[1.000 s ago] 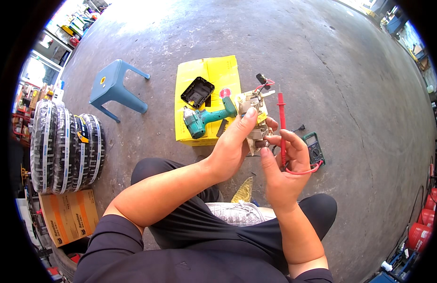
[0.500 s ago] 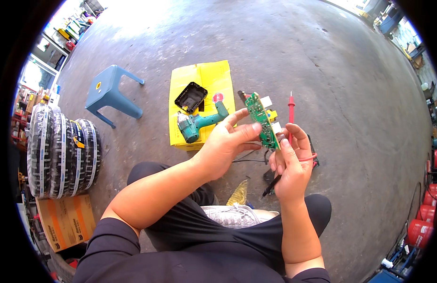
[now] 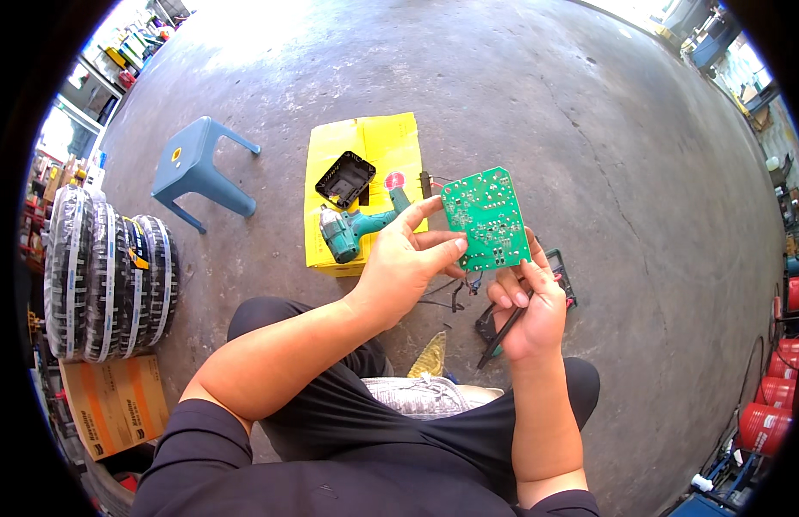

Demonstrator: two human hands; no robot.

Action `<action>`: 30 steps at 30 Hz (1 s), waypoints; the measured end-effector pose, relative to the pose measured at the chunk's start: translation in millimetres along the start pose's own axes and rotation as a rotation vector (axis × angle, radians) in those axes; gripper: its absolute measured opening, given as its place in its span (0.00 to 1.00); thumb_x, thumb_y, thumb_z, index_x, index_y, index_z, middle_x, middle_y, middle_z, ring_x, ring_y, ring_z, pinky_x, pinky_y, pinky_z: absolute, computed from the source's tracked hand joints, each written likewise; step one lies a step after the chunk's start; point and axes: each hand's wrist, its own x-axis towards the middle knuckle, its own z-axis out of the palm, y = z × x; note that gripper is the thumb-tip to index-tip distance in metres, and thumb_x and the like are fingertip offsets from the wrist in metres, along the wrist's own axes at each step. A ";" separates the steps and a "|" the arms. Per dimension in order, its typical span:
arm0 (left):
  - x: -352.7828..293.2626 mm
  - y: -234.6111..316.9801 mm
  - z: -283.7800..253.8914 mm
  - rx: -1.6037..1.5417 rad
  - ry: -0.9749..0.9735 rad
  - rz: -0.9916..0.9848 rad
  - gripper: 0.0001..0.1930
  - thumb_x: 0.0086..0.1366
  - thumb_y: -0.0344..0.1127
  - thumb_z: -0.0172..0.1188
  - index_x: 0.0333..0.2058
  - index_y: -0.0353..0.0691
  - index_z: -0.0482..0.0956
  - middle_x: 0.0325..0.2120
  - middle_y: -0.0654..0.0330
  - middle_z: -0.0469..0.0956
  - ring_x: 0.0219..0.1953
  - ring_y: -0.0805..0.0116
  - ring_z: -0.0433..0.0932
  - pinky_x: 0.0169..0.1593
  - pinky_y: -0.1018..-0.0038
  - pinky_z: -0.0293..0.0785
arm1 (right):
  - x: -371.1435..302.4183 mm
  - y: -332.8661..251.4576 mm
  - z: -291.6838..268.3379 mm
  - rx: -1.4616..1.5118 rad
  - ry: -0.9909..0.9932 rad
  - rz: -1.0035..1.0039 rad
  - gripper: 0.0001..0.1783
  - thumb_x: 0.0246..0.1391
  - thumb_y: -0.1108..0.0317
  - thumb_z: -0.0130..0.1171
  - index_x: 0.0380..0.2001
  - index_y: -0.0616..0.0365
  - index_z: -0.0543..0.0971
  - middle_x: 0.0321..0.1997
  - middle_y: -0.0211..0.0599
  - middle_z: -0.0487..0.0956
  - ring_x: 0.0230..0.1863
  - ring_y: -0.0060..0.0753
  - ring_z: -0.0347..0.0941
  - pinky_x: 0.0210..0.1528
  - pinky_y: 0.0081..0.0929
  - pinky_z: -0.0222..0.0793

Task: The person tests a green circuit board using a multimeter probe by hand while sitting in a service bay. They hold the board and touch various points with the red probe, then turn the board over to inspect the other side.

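A green circuit board (image 3: 481,215) is held up in front of me, its soldered face toward me. My left hand (image 3: 395,263) pinches its left edge between thumb and fingers. At the lower right corner, my right hand (image 3: 533,314) grips the board and also holds a black test probe (image 3: 500,339) slanting down to the left. The red test probe is hidden, apparently behind the board. Partly covered by my right hand, a dark multimeter (image 3: 561,267) lies on the floor. Dark wires (image 3: 455,297) hang or lie below the board.
A yellow box (image 3: 387,138) on the floor carries a teal cordless driver (image 3: 352,228) and a black plastic housing (image 3: 345,179). Farther left stand a blue stool (image 3: 197,168) and wrapped tires (image 3: 106,276) beside a cardboard carton (image 3: 115,405). Red drums (image 3: 766,426) line the right side.
The circuit board has turned from nearly edge-on to flat toward me, showing its soldered side. The upright red probe has gone out of sight. Both hands keep their hold.
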 end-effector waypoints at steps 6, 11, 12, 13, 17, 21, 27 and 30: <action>-1.0 2.0 0.0 -0.004 0.004 0.000 0.37 0.64 0.26 0.64 0.68 0.32 0.56 0.45 0.52 0.79 0.40 0.71 0.80 0.46 0.72 0.80 | 1.5 0.2 -4.1 0.038 -0.039 0.019 0.17 0.67 0.71 0.48 0.57 0.58 0.73 0.45 0.32 0.81 0.19 0.12 0.60 0.24 0.16 0.61; -0.8 2.1 -0.1 -0.009 0.006 0.005 0.37 0.64 0.26 0.64 0.68 0.32 0.55 0.44 0.52 0.79 0.38 0.71 0.80 0.45 0.72 0.79 | 1.6 -0.4 -4.7 0.037 -0.050 0.028 0.17 0.67 0.71 0.48 0.57 0.57 0.74 0.45 0.32 0.81 0.19 0.12 0.60 0.24 0.16 0.61; -0.7 2.1 0.0 -0.010 0.005 0.006 0.37 0.64 0.26 0.64 0.68 0.32 0.55 0.44 0.52 0.79 0.38 0.71 0.80 0.45 0.72 0.79 | 1.6 -0.5 -4.7 0.039 -0.060 0.029 0.17 0.67 0.71 0.48 0.57 0.57 0.74 0.45 0.32 0.81 0.19 0.12 0.60 0.24 0.16 0.61; -0.7 2.0 0.0 -0.012 0.004 0.007 0.37 0.64 0.26 0.65 0.68 0.32 0.55 0.44 0.52 0.79 0.38 0.71 0.80 0.45 0.72 0.79 | 1.6 -0.7 -4.8 0.039 -0.056 0.031 0.17 0.67 0.71 0.48 0.57 0.57 0.74 0.44 0.32 0.81 0.19 0.12 0.60 0.23 0.16 0.61; -0.6 1.3 0.3 -0.003 0.006 0.008 0.38 0.64 0.26 0.65 0.68 0.32 0.55 0.44 0.53 0.79 0.37 0.71 0.80 0.45 0.72 0.79 | 1.3 -1.4 -5.1 0.045 -0.071 0.035 0.17 0.67 0.71 0.49 0.57 0.56 0.74 0.44 0.31 0.81 0.19 0.12 0.60 0.23 0.16 0.60; 0.0 0.6 0.0 -0.008 0.004 0.009 0.38 0.64 0.26 0.64 0.68 0.32 0.55 0.44 0.53 0.80 0.37 0.71 0.80 0.45 0.72 0.79 | 1.1 -1.7 -5.2 0.043 -0.067 0.035 0.17 0.67 0.71 0.48 0.57 0.56 0.74 0.44 0.31 0.81 0.19 0.12 0.60 0.23 0.16 0.60; 0.1 1.0 -1.2 -0.002 0.005 0.006 0.37 0.64 0.26 0.64 0.68 0.34 0.56 0.44 0.53 0.80 0.36 0.70 0.80 0.45 0.72 0.79 | 2.0 -2.3 -5.1 0.050 -0.073 0.040 0.17 0.67 0.72 0.46 0.57 0.56 0.74 0.44 0.31 0.81 0.18 0.13 0.59 0.23 0.16 0.60; -0.5 1.6 -1.2 0.000 0.003 0.005 0.36 0.64 0.25 0.63 0.68 0.34 0.56 0.44 0.53 0.80 0.36 0.70 0.80 0.45 0.72 0.79 | 2.3 -1.8 -5.2 0.056 -0.067 0.038 0.18 0.67 0.72 0.46 0.57 0.56 0.74 0.45 0.31 0.81 0.18 0.13 0.59 0.23 0.15 0.60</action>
